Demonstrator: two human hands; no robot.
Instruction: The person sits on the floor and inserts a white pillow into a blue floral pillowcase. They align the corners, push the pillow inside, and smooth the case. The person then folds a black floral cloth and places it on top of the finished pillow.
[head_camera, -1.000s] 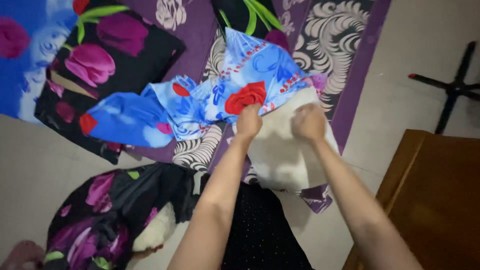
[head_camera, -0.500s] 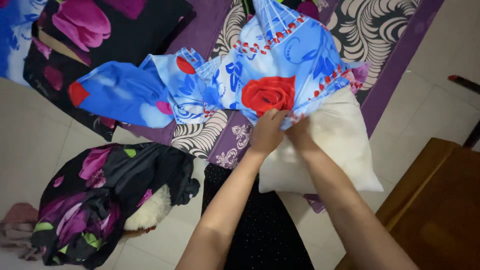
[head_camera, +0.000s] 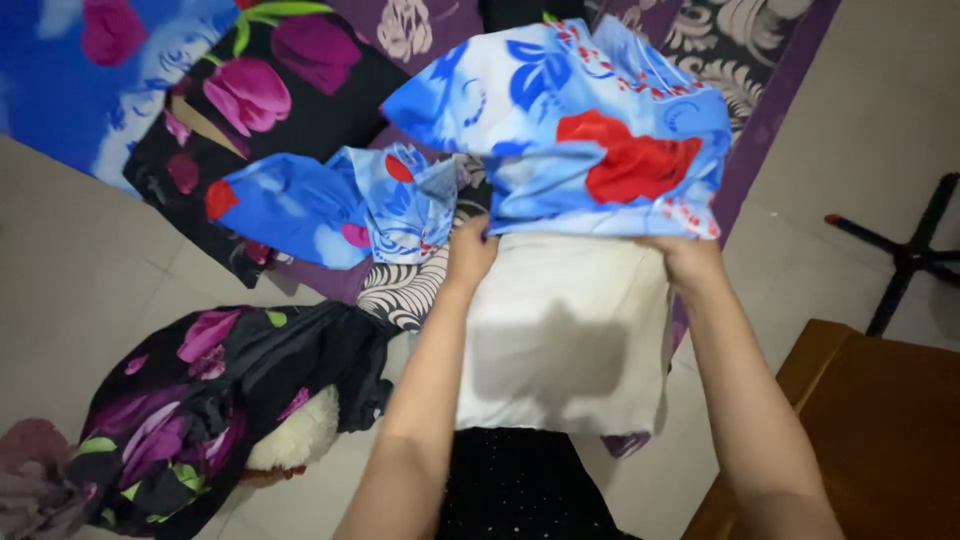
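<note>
White pillow (head_camera: 565, 340) held upright over the lap, top end covered by blue case (head_camera: 580, 130) with red rose print, case edge gripped at 2 corners by left hand (head_camera: 470, 252) and right hand (head_camera: 688, 255), purple mat (head_camera: 745, 110) beneath.

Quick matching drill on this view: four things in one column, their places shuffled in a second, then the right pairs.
1 blue cover
2 white pillow
3 left hand
4 wooden furniture

A bottom right corner
B at the cover's left edge
C over the pillow's far end
D between both forearms

Pairs: 1-C, 2-D, 3-B, 4-A. The right hand grips the cover's other edge.
</note>
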